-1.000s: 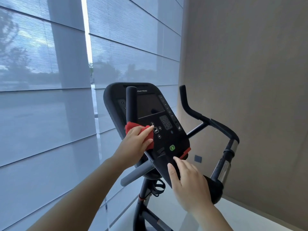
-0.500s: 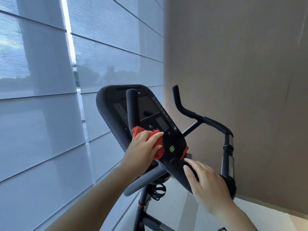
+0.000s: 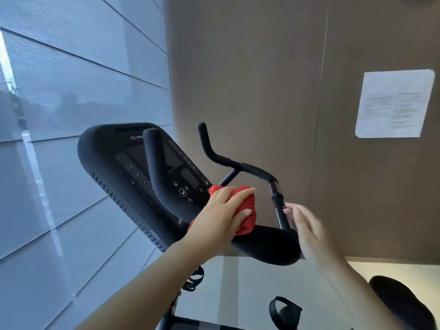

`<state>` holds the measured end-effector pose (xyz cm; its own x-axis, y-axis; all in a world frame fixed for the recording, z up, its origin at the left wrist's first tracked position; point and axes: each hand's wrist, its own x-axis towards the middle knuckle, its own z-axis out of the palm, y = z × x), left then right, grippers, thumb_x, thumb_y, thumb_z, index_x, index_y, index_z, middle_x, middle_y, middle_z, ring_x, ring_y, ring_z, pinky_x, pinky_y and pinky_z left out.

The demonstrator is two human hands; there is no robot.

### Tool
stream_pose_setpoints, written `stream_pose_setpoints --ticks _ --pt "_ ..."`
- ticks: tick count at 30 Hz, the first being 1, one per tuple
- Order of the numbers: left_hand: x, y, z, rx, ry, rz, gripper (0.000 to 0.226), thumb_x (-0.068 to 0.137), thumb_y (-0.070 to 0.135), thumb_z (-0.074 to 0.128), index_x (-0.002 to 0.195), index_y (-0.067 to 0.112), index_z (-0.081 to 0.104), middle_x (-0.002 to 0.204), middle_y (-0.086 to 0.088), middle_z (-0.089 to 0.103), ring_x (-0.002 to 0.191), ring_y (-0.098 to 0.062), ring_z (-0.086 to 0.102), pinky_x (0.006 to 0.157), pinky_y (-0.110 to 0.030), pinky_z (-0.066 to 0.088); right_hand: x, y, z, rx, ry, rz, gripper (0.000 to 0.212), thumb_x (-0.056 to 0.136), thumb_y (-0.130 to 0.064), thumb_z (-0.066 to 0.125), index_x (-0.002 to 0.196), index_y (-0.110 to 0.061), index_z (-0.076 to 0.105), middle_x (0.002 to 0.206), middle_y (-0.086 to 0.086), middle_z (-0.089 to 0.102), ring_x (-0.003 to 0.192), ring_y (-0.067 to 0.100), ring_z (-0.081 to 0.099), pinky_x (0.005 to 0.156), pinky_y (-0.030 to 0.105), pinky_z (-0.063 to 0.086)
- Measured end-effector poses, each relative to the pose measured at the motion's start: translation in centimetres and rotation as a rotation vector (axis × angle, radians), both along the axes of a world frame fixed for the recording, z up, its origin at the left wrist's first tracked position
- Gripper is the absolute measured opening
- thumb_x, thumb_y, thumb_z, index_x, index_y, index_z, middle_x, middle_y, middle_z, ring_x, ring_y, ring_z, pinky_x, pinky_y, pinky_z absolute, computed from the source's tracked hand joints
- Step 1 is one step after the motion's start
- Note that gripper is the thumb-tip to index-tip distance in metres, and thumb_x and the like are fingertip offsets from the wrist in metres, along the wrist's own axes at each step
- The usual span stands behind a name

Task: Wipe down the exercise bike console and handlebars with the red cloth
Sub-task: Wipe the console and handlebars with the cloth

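1. Left hand (image 3: 221, 215) reaches forward on an outstretched bare arm, palm down, fingers (image 3: 240, 192) nearly straight, pressing on the red cloth (image 3: 249, 223).
2. Right hand (image 3: 307, 232) hovers, blurred, fingers loosely spread, holding nothing.

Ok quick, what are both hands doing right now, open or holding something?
Left hand: open, fingers flat, pressing the red cloth on the console.
Right hand: open, holding nothing, near the handlebar post.
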<state>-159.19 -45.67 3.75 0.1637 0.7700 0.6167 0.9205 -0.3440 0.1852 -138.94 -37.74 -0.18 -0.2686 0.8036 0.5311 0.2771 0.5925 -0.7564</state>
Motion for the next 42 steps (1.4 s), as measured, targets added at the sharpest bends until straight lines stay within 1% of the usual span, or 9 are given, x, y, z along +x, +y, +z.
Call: stream_pose_setpoints --ticks 4,9,15,19,22,25,28,36,42 --pt "2.3 1.1 -1.6 -0.114 0.331 0.085 0.041 0.095 0.053 0.027 0.132 0.041 0.039 0.124 0.009 0.049 0.114 -0.017 0.046 0.094 -0.034 0.039 2.5 -0.6 -0.4 0.010 -0.048 -0.080 0.036 0.097 -0.033 0.029 0.120 -0.025 0.056 0.115 -0.011 0.060 0.109 -0.001 0.051 0.079 0.002 0.032" --pt "1.1 0.4 -1.0 -0.127 0.246 0.003 0.053 0.086 0.066 0.028 0.134 0.043 0.030 0.127 0.013 0.047 0.118 -0.012 0.042 0.100 -0.033 0.035 2.3 -2.1 -0.2 0.016 -0.058 -0.072 0.035 0.098 -0.033 0.031 0.120 -0.024 0.057 0.116 -0.013 0.060 0.111 -0.005 0.050 0.084 0.001 0.033" --pt "-4.2 -1.5 1.9 0.011 0.168 0.088 0.054 0.092 0.059 0.029 0.133 0.028 0.047 0.126 0.007 0.054 0.119 -0.013 0.047 0.095 -0.028 0.039 -3.4 -2.9 2.7 0.119 -0.085 0.001 0.033 0.097 -0.033 0.035 0.118 -0.024 0.059 0.119 -0.013 0.059 0.113 -0.001 0.050 0.093 0.014 0.036" --pt "-6.8 -0.9 2.5 0.031 0.214 0.150 0.039 0.096 0.044 0.036 0.123 0.024 0.056 0.118 0.006 0.058 0.111 -0.016 0.052 0.095 -0.030 0.040 -8.0 -2.8 3.1 0.177 -0.366 0.033 0.045 0.095 -0.049 0.030 0.129 -0.026 0.048 0.130 -0.010 0.052 0.117 0.005 0.045 0.095 0.021 0.034" --pt "-7.0 -0.3 1.1 0.028 0.296 0.196 0.040 0.097 0.043 0.028 0.109 0.028 0.063 0.104 0.010 0.064 0.096 -0.014 0.059 0.091 -0.031 0.040 -8.9 -3.0 1.4 0.319 -0.534 -0.079 0.052 0.090 -0.060 0.028 0.127 -0.030 0.049 0.123 -0.008 0.056 0.110 0.013 0.049 0.088 0.026 0.039" --pt "-6.9 0.2 -0.5 0.104 0.373 0.271 0.058 0.097 0.044 0.012 0.082 0.028 0.066 0.077 0.011 0.064 0.072 -0.014 0.057 0.082 -0.029 0.037 -7.9 -3.4 0.3 0.382 -0.472 -0.098 0.057 0.085 -0.065 0.028 0.120 -0.029 0.054 0.112 -0.012 0.057 0.099 0.009 0.050 0.078 0.021 0.039" --pt "-7.0 0.4 -0.9 0.154 0.378 0.297 0.058 0.098 0.042 0.015 0.071 0.025 0.064 0.067 0.008 0.057 0.063 -0.016 0.051 0.074 -0.029 0.037 -6.0 -3.7 -0.8 0.409 -0.422 -0.100 0.056 0.085 -0.066 0.032 0.116 -0.026 0.057 0.110 -0.016 0.056 0.099 0.006 0.050 0.079 0.021 0.042" --pt "-7.1 0.9 -1.1 0.232 0.398 0.295 0.055 0.099 0.040 0.018 0.068 0.025 0.061 0.068 0.008 0.055 0.064 -0.016 0.050 0.076 -0.030 0.033 -8.7 -4.4 0.0 0.356 -0.452 -0.313 0.059 0.086 -0.065 0.026 0.120 -0.031 0.060 0.118 -0.014 0.062 0.106 0.013 0.055 0.086 0.026 0.041" --pt "-7.4 0.8 -1.2 0.269 0.395 0.250 0.050 0.098 0.040 0.023 0.068 0.026 0.060 0.069 0.008 0.054 0.064 -0.017 0.051 0.078 -0.031 0.034 -6.1 -5.0 -1.5 0.412 -0.428 -0.264 0.061 0.086 -0.065 0.032 0.120 -0.022 0.061 0.115 -0.009 0.063 0.102 0.014 0.056 0.081 0.025 0.044"
